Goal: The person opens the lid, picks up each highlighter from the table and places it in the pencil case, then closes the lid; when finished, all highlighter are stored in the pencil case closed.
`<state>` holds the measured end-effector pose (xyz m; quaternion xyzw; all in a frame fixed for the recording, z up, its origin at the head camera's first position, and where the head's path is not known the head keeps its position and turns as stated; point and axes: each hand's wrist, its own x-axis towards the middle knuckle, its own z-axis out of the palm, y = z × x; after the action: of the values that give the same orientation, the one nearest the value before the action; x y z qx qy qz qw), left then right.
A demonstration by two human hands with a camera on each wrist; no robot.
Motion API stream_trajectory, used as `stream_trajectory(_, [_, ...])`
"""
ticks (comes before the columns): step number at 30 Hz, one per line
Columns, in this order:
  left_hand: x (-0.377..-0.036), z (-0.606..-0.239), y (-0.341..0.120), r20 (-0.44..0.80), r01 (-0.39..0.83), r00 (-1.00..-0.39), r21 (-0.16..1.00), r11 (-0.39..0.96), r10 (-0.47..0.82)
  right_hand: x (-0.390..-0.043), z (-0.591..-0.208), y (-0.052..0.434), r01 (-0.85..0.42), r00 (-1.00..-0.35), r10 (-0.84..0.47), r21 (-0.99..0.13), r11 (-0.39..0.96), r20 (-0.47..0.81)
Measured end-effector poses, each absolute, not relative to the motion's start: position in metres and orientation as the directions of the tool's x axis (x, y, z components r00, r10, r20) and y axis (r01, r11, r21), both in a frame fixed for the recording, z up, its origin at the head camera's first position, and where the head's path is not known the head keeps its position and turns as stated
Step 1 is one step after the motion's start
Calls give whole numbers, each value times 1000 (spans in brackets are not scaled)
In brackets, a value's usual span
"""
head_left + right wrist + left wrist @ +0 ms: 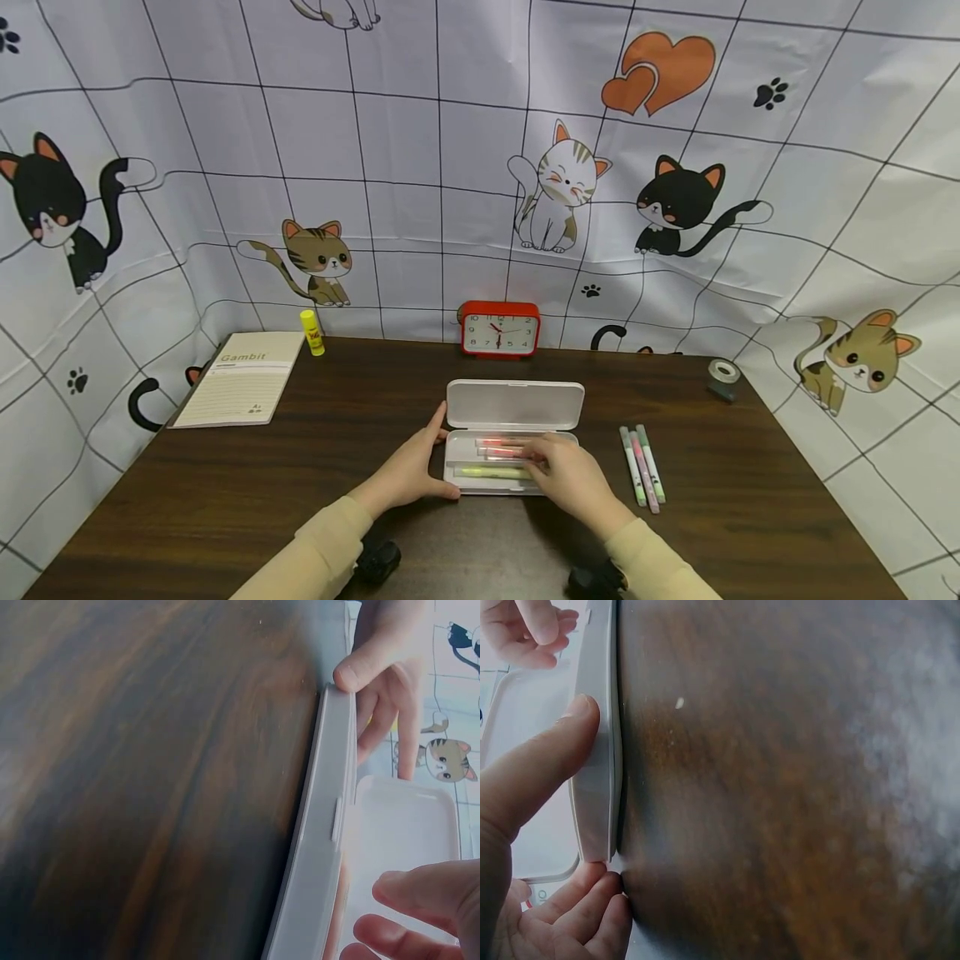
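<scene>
Lying low in the middle of the head view, the white pencil case (512, 450) sits open on the dark tabletop (225, 500), its long axis running left to right across the frame and its lid (515, 404) folded back toward the upper part of the picture. The right hand (572, 477) is over the tray's right end, directly above the pens inside; its grip looks narrow, fingertips drawn together at an orange pen (501, 451), though whether they actually pinch it I cannot tell. The left hand (408, 471) steadies the case from the left end, thumb (551, 754) pressed flat on the case's edge and fingers relaxed beside it, holding nothing. So the right hand is the nearer one to the pens, which lie parallel to the case's length.

The tray holds two orange-pink pens and a yellow-green pen (491, 472) nearer the lower edge. Three more pens (642, 464) lie together on the tabletop just right of the case, pointing up and down the frame.
</scene>
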<state>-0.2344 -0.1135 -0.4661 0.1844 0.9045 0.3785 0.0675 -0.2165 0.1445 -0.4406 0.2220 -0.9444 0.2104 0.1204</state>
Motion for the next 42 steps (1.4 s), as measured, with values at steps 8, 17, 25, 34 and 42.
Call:
stream_trajectory(8, [-234,-466,-114,20,282,-924,708,647,382,-215,-440,166,-430,-888,-319,-357,829,330])
stream_trajectory(17, [-233,-465,-114,18,280,-925,707,649,380,-213,-443,185,-380,-909,-272,-364,850,314])
stream_trajectory(25, [-232,-464,-113,20,285,-922,713,641,387,-211,-442,199,-337,-926,-227,-390,857,302])
stream_trajectory(34, [-233,-466,-113,20,285,-922,713,641,388,-206,-444,218,-287,-944,-192,-380,880,268])
stream_trajectory(42, [-232,-465,-114,15,279,-923,714,642,384,-205,-447,241,-261,-949,-163,-384,886,269])
